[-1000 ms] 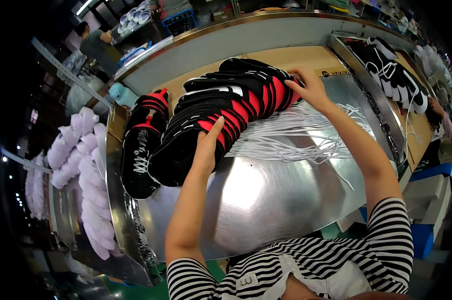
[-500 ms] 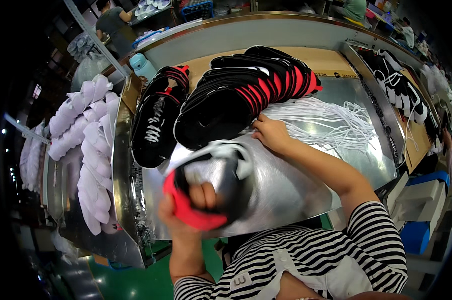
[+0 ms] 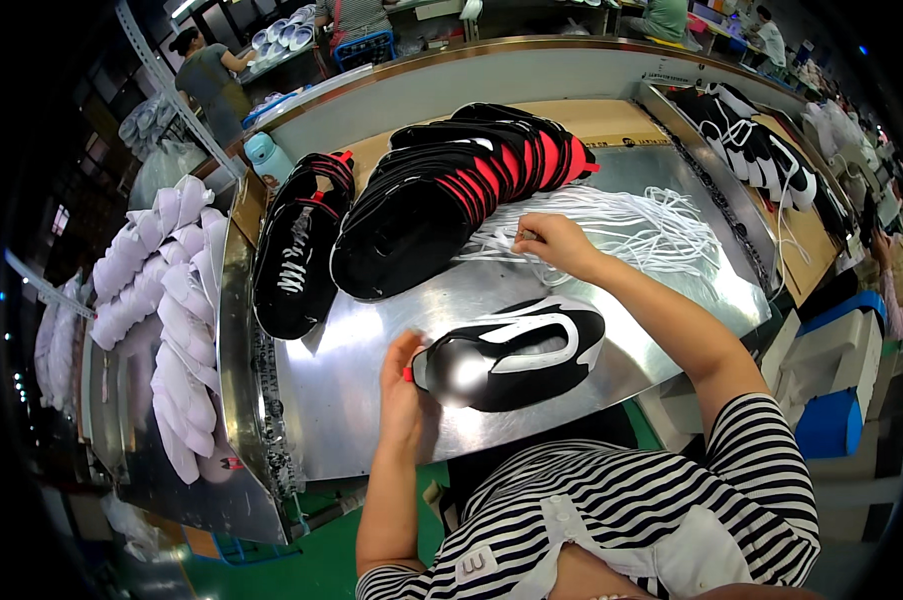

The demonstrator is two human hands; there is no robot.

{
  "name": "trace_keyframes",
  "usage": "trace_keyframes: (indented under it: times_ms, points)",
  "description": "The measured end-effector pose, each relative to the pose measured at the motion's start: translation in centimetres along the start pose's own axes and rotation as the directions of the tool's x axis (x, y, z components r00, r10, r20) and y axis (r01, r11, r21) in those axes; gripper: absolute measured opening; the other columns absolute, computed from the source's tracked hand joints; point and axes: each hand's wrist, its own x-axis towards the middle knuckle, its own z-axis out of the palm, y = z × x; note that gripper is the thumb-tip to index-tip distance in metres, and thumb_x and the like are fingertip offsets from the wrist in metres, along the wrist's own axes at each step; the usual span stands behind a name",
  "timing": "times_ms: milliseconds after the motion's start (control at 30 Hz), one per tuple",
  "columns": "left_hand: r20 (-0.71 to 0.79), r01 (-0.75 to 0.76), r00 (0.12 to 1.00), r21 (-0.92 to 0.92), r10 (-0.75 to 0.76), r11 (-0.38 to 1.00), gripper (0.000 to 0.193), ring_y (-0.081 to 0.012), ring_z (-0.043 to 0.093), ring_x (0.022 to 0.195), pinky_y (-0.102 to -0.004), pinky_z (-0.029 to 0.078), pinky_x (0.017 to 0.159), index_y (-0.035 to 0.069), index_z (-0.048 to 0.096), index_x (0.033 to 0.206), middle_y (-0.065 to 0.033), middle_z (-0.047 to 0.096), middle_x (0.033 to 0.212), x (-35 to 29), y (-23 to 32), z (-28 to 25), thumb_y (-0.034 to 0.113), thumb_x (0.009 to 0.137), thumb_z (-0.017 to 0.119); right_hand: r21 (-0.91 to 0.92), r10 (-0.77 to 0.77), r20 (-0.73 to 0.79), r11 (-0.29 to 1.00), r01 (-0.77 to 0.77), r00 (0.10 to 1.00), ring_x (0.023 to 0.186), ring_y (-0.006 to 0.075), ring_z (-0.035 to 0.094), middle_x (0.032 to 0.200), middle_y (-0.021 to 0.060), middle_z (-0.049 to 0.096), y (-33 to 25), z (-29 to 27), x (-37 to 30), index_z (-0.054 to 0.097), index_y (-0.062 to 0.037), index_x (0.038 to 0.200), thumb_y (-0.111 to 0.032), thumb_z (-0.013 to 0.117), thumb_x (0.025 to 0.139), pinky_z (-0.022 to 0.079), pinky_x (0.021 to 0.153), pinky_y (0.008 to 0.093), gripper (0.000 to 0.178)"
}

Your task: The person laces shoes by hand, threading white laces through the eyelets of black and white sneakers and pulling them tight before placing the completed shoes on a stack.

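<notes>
Head view: left grip (image 3: 401, 393) pinches shoe (image 3: 526, 388), centre; right grip (image 3: 559, 245) pressed together at laces (image 3: 636, 230); stacked shoes (image 3: 451, 195), upper centre, crowd counter (image 3: 346, 420).

Striped shirt (image 3: 621, 490), black and white, short sleeves (image 3: 761, 450). White collar (image 3: 706, 545), placket (image 3: 561, 520) with buttons. Pale chest patch (image 3: 476, 562), dark marking.

Shoe upper (image 3: 531, 375) lowered onto metal table (image 3: 341, 430); right fingers (image 3: 543, 232) shifted rightward along white laces (image 3: 651, 230).

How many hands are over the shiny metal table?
2: the left hand at the heel end of the loose black shoe upper, and the right hand by the white laces.
</notes>
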Motion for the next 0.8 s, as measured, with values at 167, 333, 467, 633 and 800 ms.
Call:
trace_keyframes:
  times_ms: [167,333,467,633,800]
  points:
    - [-0.088,-0.399,0.846,0.551,0.526,0.733,0.026,-0.0152,0.053,0.108,-0.0295,0.04,0.098,0.002,0.06,0.119,-0.0066,0.061,0.117,-1.4,3.3,0.8,0.007,0.093,0.056,0.088,-0.037,0.067,0.996,0.031,0.997,0.071,0.0297,0.063,0.076,0.0095,0.066,-0.6,0.3,-0.5,0.062,-0.0061,0.084,-0.026,0.072,0.082,0.046,0.063,0.0389,0.023]
    - [0.505,-0.724,0.655,0.632,0.562,0.276,0.021,-0.0176,0.06,0.093,-0.028,0.047,0.082,-0.001,0.062,0.108,-0.0107,0.064,0.105,-3.5,5.1,6.4,-0.003,0.087,0.061,-0.221,-0.361,-0.049,0.913,0.343,0.931,0.067,0.0273,0.062,0.074,0.0096,0.063,-1.4,-0.1,-0.8,0.059,-0.0044,0.086,-0.016,0.071,0.083,0.045,0.059,0.0347,0.017]
    - [0.426,-0.574,0.816,0.519,0.39,0.634,0.034,-0.0165,0.063,0.087,-0.027,0.05,0.078,-0.001,0.057,0.12,-0.0134,0.064,0.107,-3.1,3.1,9.9,-0.002,0.087,0.063,-0.154,-0.377,-0.235,0.924,0.349,0.896,0.064,0.0234,0.062,0.077,0.0076,0.064,-5.3,-3.3,-1.7,0.057,-0.0048,0.088,-0.014,0.069,0.085,0.045,0.058,0.0338,0.016]
    - [0.417,-0.407,0.859,0.208,0.296,0.889,0.056,-0.0133,0.063,0.076,-0.0262,0.05,0.073,0.0,0.04,0.139,-0.0088,0.067,0.088,-2.4,1.3,16.6,0.004,0.089,0.065,0.843,-0.009,0.072,0.535,-0.056,0.997,0.049,0.0043,0.04,0.077,0.0092,0.063,-12.5,-9.2,-7.6,0.054,-0.0028,0.101,-0.009,0.055,0.096,0.032,0.045,0.0188,0.008]
    - [0.804,-0.379,0.582,0.402,-0.123,0.833,0.025,-0.0132,0.062,0.063,-0.0257,0.05,0.066,-0.002,0.061,0.117,-0.0056,0.067,0.081,-5.3,-3.0,18.8,0.014,0.099,0.054,0.957,0.164,-0.081,0.287,0.031,0.983,0.048,0.0006,0.038,0.086,0.0115,0.067,-11.3,-11.6,-15.7,0.06,-0.0004,0.108,-0.008,0.056,0.096,0.029,0.042,0.0138,0.014]
